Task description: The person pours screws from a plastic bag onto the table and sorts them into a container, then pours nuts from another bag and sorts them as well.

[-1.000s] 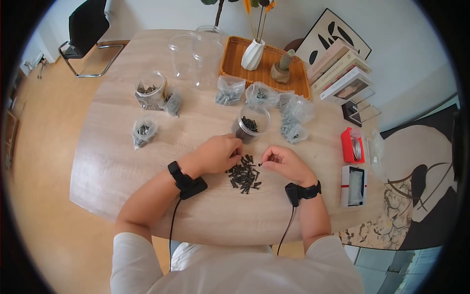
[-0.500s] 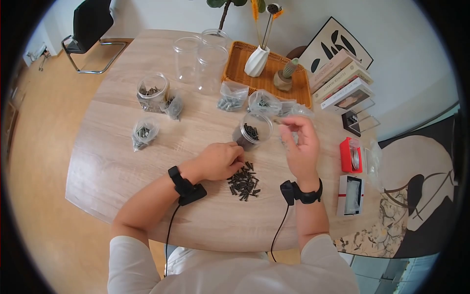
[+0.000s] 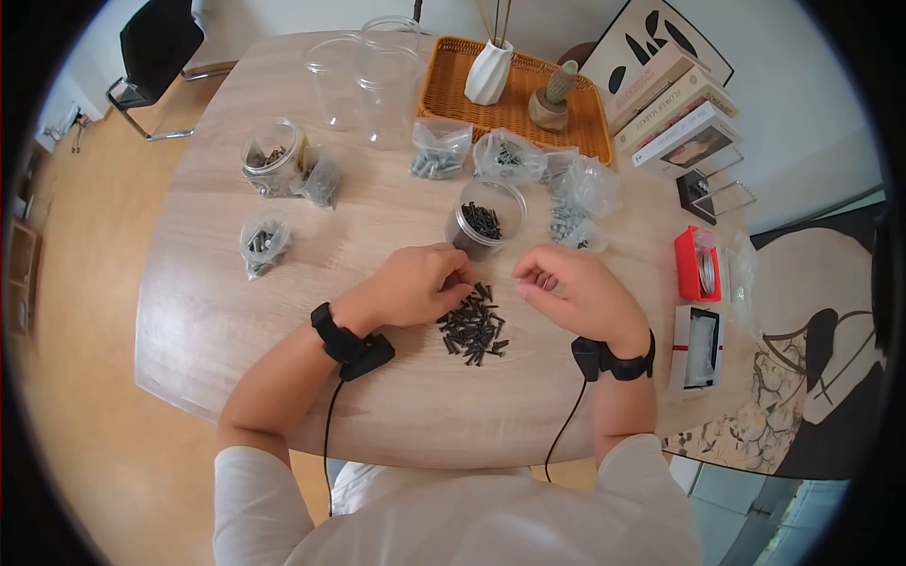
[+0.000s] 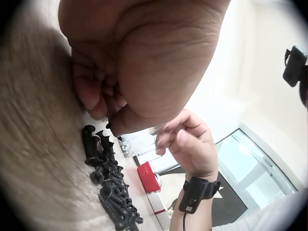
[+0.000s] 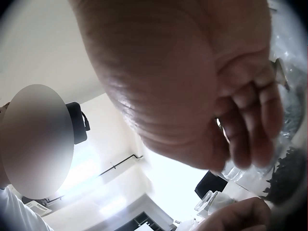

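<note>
A loose pile of black screws (image 3: 475, 325) lies on the wooden table (image 3: 377, 410). My left hand (image 3: 415, 285) rests at the pile's upper left with fingers bent. The left wrist view shows a small dark screw end at its thumb tip, pinched against the fingers. My right hand (image 3: 578, 291) hovers right of the pile with loosely curled fingers; nothing shows between them in the right wrist view. Just beyond both hands stands a clear plastic jar (image 3: 468, 243) part filled with black screws (image 3: 482, 223).
Clear bags of grey fasteners (image 3: 440, 158) lie behind the jar. To the left are another jar (image 3: 272, 168) with hardware and a small bag (image 3: 264, 247). Tall clear containers (image 3: 385, 104) and a wicker tray (image 3: 444, 80) stand farther back. A red box (image 3: 692, 264) sits at right.
My right hand held a small screw by the pile, rose up beside the jar, then came back down toward the pile without it. The left hand stayed at the pile.
</note>
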A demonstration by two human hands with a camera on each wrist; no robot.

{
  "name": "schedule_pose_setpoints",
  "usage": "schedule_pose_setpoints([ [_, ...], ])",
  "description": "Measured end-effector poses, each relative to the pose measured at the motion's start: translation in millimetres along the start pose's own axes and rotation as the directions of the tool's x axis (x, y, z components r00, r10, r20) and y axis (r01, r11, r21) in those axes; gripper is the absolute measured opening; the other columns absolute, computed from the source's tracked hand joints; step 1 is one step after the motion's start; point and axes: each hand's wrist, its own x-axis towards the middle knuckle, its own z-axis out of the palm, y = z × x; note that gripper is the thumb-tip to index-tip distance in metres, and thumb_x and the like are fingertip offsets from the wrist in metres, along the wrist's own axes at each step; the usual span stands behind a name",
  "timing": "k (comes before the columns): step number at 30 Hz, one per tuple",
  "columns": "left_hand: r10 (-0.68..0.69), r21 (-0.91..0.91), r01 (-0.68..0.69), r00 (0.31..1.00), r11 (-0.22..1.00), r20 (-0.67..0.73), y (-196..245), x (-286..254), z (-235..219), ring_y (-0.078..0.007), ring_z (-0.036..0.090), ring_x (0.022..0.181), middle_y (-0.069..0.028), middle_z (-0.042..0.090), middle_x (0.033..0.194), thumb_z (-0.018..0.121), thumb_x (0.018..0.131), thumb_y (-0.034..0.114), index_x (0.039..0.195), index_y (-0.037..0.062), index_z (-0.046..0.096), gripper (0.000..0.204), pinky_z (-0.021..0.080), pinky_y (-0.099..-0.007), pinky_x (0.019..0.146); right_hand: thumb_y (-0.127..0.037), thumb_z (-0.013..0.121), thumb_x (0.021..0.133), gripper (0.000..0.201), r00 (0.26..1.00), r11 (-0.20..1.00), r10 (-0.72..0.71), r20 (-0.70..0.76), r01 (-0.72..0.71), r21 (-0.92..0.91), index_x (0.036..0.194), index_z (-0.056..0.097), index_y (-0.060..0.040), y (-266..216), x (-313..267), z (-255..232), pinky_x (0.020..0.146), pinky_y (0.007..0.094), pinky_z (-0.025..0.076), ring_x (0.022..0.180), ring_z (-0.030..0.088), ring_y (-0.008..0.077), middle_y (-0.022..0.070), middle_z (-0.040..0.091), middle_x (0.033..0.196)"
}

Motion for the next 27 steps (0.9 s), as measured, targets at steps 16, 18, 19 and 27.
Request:
schedule_pose_setpoints([
  [16, -0.137, -0.314, 0.210, 0.961, 0.926, 0.240, 47, -11, -43, -0.0158, 0.066, 0.082, -0.0061, 0.069, 0.093, 0.072, 0.103, 0.005, 0.106, 0.0008, 0.066, 0.008, 0.054, -0.0316, 0.079, -0.015, 0.080, 0.092, 0.014, 0.977, 0.978, 0.013, -0.215, 0.032, 0.204, 0.094, 0.073, -0.0023, 81, 14, 60, 0.066, 0.0379, 0.056, 0.068, 0.072, 0.0267, 0.0124, 0.074, 0.078],
  [18, -0.116, -0.316, 0.144, 0.987, 0.938, 0.107, 59, -12, -49, -0.0114, 0.064, 0.088, -0.0038, 0.066, 0.102, 0.070, 0.106, 0.003, 0.110, 0.0004, 0.063, 0.008, 0.055, -0.0281, 0.081, -0.015, 0.080, 0.090, 0.015, 0.979, 0.979, -0.012, -0.203, 0.053, 0.197, 0.094, 0.073, -0.0028, 82, 14, 59, 0.066, 0.0391, 0.056, 0.070, 0.074, 0.0282, 0.0134, 0.076, 0.079],
  [19, -0.089, -0.315, 0.091, 0.996, 0.945, 0.022, 62, -11, -49, -0.0110, 0.064, 0.086, -0.0040, 0.066, 0.102, 0.072, 0.105, 0.001, 0.110, 0.0005, 0.063, 0.010, 0.055, -0.0268, 0.080, -0.015, 0.080, 0.090, 0.015, 0.978, 0.977, -0.009, -0.207, 0.052, 0.206, 0.094, 0.073, -0.0028, 81, 13, 58, 0.066, 0.0391, 0.056, 0.070, 0.074, 0.0282, 0.0134, 0.076, 0.079],
  [27, 0.128, 0.076, -0.107, 0.912, 0.991, -0.389, 69, 18, -51, -0.0103, 0.065, 0.084, -0.0057, 0.072, 0.105, 0.075, 0.102, 0.000, 0.118, -0.0014, 0.066, 0.019, 0.055, -0.0269, 0.079, -0.018, 0.080, 0.090, 0.017, 0.982, 0.982, 0.009, -0.186, 0.027, 0.189, 0.094, 0.074, -0.0028, 81, 15, 56, 0.068, 0.0391, 0.057, 0.073, 0.075, 0.0286, 0.0139, 0.077, 0.081],
])
